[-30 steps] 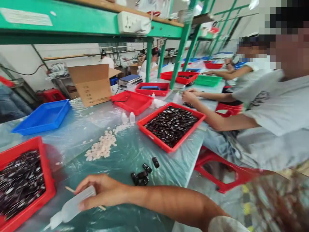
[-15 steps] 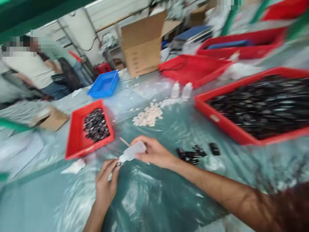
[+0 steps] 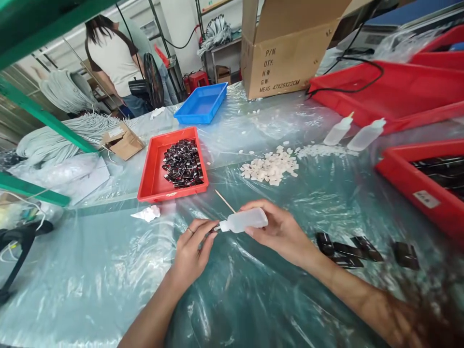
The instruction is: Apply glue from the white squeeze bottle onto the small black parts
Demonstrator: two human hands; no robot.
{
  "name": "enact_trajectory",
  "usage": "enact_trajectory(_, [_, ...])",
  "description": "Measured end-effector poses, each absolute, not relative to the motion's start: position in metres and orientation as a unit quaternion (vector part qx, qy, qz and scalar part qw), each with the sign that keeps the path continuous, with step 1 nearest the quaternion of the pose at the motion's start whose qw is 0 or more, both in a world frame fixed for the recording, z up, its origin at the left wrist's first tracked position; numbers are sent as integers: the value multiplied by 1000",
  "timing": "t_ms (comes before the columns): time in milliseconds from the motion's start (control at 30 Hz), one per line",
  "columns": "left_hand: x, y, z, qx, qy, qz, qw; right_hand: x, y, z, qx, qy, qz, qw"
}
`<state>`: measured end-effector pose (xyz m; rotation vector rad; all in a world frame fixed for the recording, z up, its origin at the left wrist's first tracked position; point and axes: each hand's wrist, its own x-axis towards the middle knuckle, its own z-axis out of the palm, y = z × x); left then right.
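My right hand point(image 3: 281, 232) grips a small translucent squeeze bottle point(image 3: 246, 220) lying sideways, nozzle pointing left. A thin wooden stick point(image 3: 224, 200) juts out behind it from the same hand. My left hand point(image 3: 192, 249) is pinched around a small dark piece right at the bottle's nozzle; the piece is mostly hidden by the fingers. Several black parts point(image 3: 348, 249) lie on the plastic-covered table to the right of my right wrist. A pile of small white pieces point(image 3: 270, 166) sits beyond the bottle.
A red tray point(image 3: 154, 176) with black parts stands to the left, a blue tray point(image 3: 201, 104) and a cardboard box point(image 3: 286, 48) behind it. Two squeeze bottles point(image 3: 353, 133) stand by more red trays point(image 3: 409, 181) on the right. A person point(image 3: 116, 60) stands far left.
The view swung left and down from the co-workers to the table. My left hand came in and met the bottle's nozzle; my right hand lifted the bottle from the table's edge toward the middle.
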<state>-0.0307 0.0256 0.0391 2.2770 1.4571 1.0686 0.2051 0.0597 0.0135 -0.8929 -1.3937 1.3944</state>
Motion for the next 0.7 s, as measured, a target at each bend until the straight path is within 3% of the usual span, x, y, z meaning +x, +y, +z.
enact_trajectory(267, [-33,24,39,778,498,368,107,199,42,17,-317,-720,293,542])
enact_trajectory(700, [-40,22,49,812,488,314,68,202,37,20,-335,-729,286,524])
